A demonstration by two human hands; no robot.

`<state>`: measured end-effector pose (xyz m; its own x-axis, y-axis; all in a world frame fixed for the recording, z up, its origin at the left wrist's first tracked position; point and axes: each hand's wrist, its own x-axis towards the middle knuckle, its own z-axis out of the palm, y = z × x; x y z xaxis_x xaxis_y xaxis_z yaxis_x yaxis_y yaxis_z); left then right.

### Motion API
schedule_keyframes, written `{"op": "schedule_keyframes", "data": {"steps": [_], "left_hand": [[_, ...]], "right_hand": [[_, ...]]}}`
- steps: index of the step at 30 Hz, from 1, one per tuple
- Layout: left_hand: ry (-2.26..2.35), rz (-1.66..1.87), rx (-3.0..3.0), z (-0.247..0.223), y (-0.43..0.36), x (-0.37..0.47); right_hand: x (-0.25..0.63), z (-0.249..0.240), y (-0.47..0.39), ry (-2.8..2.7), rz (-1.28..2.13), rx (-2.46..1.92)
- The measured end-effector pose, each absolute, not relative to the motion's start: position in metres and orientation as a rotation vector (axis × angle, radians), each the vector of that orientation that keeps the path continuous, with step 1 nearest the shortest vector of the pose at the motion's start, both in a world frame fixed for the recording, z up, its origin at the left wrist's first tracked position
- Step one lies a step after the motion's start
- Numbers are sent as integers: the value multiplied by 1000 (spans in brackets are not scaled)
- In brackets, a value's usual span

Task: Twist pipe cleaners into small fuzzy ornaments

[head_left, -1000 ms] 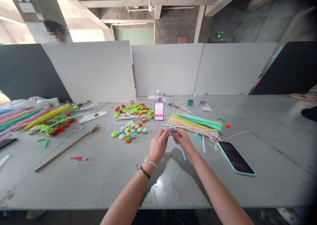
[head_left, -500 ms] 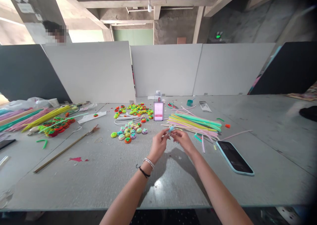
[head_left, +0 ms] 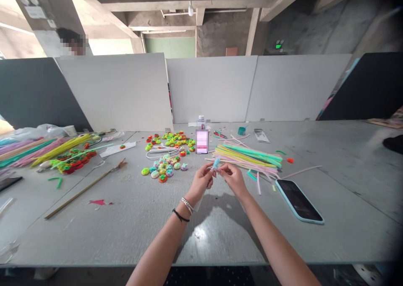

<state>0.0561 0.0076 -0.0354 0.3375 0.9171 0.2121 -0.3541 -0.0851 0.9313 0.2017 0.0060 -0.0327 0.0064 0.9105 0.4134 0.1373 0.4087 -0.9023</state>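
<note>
Between the fingertips of the two hands, a small light-blue fuzzy piece [head_left: 216,163] is held just above the desk [head_left: 141,231]. By the left hand [head_left: 201,182] it is pinched near its lower end, with thumb and index finger closed on it. The grip of the right hand [head_left: 234,180] is drawn nearly together against the other side of the piece; whether anything is clasped there cannot be told. The lower end of the piece is covered by the fingers, and its upper part, apparently coiled, is left showing above them. A silver bracelet [head_left: 187,205] and a black band [head_left: 180,215] are worn on the left wrist.

Just beyond the hands, a lit screen [head_left: 202,142] is stood upright, its text too small to be read, and a bottle [head_left: 201,121] is partly hidden behind it. To the right, a bundle of coloured fuzzy stems [head_left: 248,158] is laid out, with a phone in a light-blue case [head_left: 299,201] lying nearer. To the left, small pastel rounds [head_left: 165,167] are heaped in front of yellow-green and red rounds [head_left: 176,140]. Farther left, a wooden stick [head_left: 82,195] is laid at a slant. Behind the white partitions [head_left: 214,88], a person [head_left: 73,42] is mostly hidden, with the head blurred.
</note>
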Motion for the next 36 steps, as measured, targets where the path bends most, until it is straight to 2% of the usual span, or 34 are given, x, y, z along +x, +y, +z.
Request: {"op": "schedule_keyframes", "data": {"steps": [11,17,32,36], "left_hand": [[516,1170,1105,-28,5,52],[457,1096,1140,-26,4,50],[442,1024,1122,-24,4,48],[467,1051,1149,-24,3,49]], "right_hand": [[204,-29,3,-1597,645,-924],[206,-30,5,-1493,524,-1067],[208,-34,9,-1419,431,-1043],[207,-33,8,-1433,495,-1049]]}}
